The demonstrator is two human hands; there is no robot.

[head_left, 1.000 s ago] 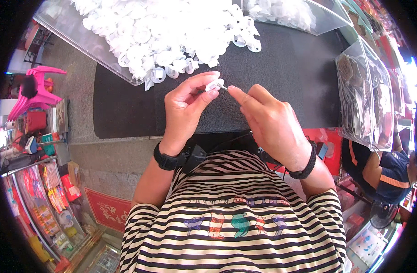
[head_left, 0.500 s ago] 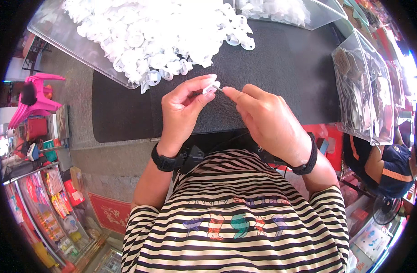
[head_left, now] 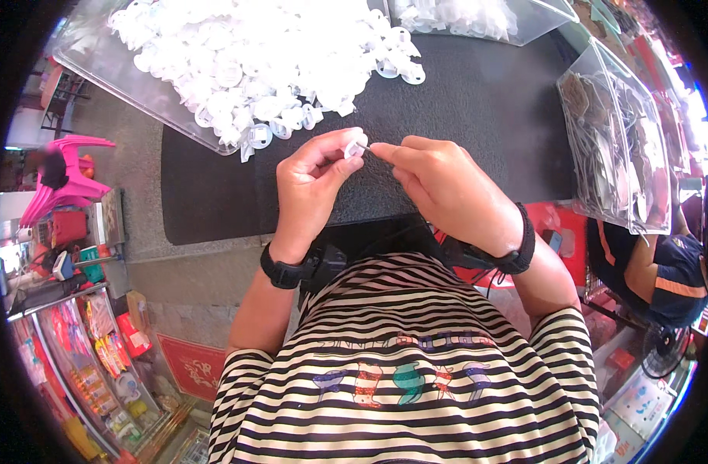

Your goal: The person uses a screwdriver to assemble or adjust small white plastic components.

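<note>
My left hand (head_left: 311, 174) pinches a small round white plastic part (head_left: 354, 145) between thumb and fingertips. Facing it, my right hand (head_left: 454, 182) is closed with the index finger stretched toward that part. A thin dark metal piece (head_left: 365, 146) sticks out from the right fingertips and meets the white part; its exact kind is too small to tell. Both hands are above the black mat (head_left: 477, 100), close to its front edge. Beyond them lies a large heap of similar white plastic parts (head_left: 253, 62), partly washed out by glare.
The heap spills out of a clear plastic bin (head_left: 137, 100) at the far left. Another clear bin (head_left: 528, 23) with white pieces stands at the back. On the right, a clear box (head_left: 601, 139) holds thin metal pieces. A person (head_left: 655, 271) sits beyond it.
My right fingertips have come slightly closer to the white part, and less of the metal piece shows. The white part has turned a little in my left hand. The whole view has shifted slightly.
</note>
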